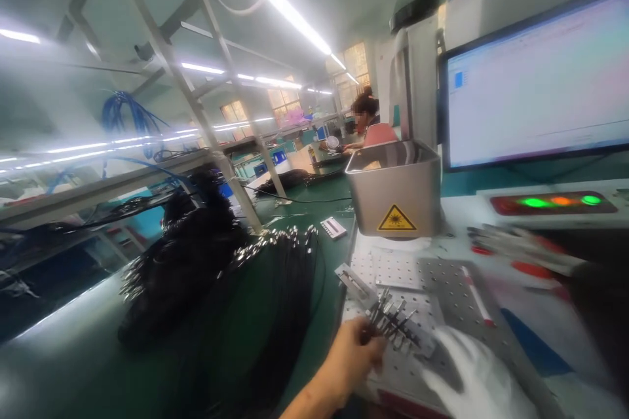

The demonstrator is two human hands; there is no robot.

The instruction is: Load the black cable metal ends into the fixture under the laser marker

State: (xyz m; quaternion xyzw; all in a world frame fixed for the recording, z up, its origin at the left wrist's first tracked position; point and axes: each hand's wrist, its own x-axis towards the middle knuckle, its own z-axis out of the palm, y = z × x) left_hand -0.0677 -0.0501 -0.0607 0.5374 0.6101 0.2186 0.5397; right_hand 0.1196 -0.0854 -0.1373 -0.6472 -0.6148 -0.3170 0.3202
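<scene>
We are holding a fanned bunch of small silver metal plug ends (393, 322) in our left hand (351, 359), low and just right of centre in the frame. The fingers are closing round the base of the bunch, where it meets the black cords, and the plug tips are splaying out toward the upper right, so the long axis of the bunch is running from the hand up and to the right. The tips are hanging over the pale perforated metal plate (393, 268), just below a small grey slotted metal fixture (354, 282) that is lying aslant on that plate, up and to the left of the tips.

Our right hand, in a white glove (472, 376), is sitting in the lower right of the frame, just beside the bunch on its right. It is blurred, and we cannot tell whether it is open or gripping anything. The left hand is the one nearer the fixture.

A large heap of black cords with silver ends (216, 262) is lying on the green counter (59, 347) at centre left. A grey metal box with a yellow laser warning label (396, 193) is standing above the plate, and a monitor (535, 78) is glowing at upper right. Another person is sitting far back at centre.
</scene>
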